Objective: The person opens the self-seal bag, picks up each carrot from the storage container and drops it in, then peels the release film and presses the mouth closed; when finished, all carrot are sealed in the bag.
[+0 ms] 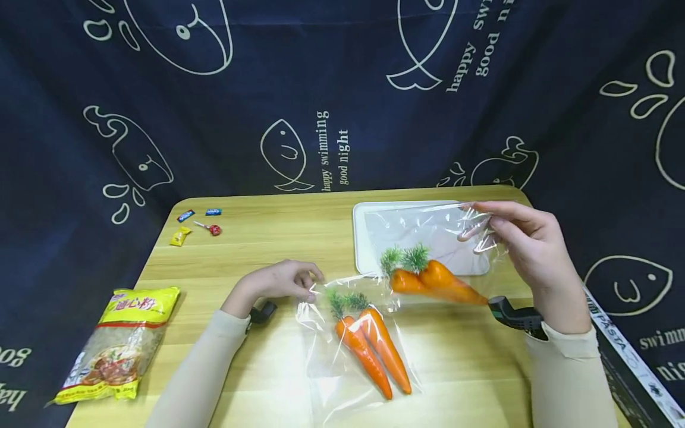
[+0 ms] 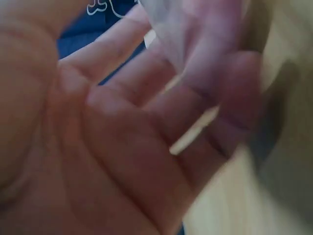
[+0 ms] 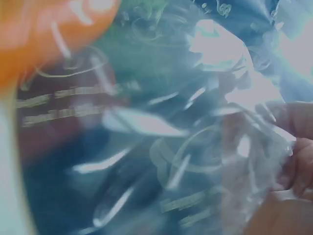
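Note:
In the head view, my right hand [image 1: 535, 241] pinches the upper edge of a clear plastic bag, lifted above the table with two orange carrots [image 1: 436, 282] with green tops inside. In the right wrist view the crumpled film [image 3: 254, 147] runs into the fingers. My left hand [image 1: 278, 279] pinches the top left corner of a second clear bag [image 1: 326, 356], which lies on the table with two more carrots [image 1: 382, 342] in it. Up close in the left wrist view, film passes by the fingers [image 2: 195, 98]; the pinch itself is partly hidden and blurred.
Behind the lifted bag lies a white tray [image 1: 361, 238]. Small wrapped candies [image 1: 180, 236] and a red lollipop [image 1: 214, 230] are at the back left. A yellow pasta bag [image 1: 125, 345] lies at the left edge, and a long box [image 1: 631, 356] stands at the right edge.

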### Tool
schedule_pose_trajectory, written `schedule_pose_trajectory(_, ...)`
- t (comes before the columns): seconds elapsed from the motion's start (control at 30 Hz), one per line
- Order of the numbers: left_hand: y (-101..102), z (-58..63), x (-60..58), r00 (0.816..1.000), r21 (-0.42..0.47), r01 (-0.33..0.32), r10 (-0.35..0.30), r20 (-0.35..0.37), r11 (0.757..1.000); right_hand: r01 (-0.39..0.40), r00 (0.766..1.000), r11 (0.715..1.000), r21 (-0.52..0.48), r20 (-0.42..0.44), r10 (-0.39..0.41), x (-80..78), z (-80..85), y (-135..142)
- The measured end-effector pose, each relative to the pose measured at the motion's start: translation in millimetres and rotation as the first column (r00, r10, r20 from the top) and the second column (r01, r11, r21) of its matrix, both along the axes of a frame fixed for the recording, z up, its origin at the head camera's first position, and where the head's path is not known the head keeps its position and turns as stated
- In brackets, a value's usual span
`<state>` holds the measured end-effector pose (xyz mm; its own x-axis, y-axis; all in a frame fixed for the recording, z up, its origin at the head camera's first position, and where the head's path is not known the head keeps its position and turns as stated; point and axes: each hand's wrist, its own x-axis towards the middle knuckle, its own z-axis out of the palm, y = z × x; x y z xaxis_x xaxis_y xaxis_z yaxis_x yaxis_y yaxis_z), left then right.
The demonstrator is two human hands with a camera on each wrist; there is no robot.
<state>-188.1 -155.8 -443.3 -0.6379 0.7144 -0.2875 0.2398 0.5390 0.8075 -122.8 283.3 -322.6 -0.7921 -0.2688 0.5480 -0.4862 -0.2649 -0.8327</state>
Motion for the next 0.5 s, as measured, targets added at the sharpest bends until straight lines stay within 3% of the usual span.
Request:
schedule_pose_trajectory(0.1,-3,-1.0,-0.8,1.000,0.007,-0.021,0.021,-0.020,1.000,-0.051,0.975,0.997,0.057,0.217,0.038,-9.1,-31.8,14)
schedule_pose_trajectory(0.23,-18,-4.5,-8.5,0.988,0.019,-0.124,0.125,-0.089,0.992,-0.102,0.883,0.955,0.277,0.468,-0.041,-26.0,-84.2,22)
schedule_pose_trajectory(0.37,-30,-8.5,-14.5,0.967,0.057,-0.234,0.238,-0.091,0.971,-0.058,0.843,0.921,0.384,0.513,-0.161,-33.7,-116.3,21)
schedule_pose_trajectory(0.5,-33,-13.1,-17.9,0.946,0.113,-0.317,0.323,-0.032,0.941,0.052,0.810,0.933,0.356,0.531,-0.248,-36.6,-128.0,17)
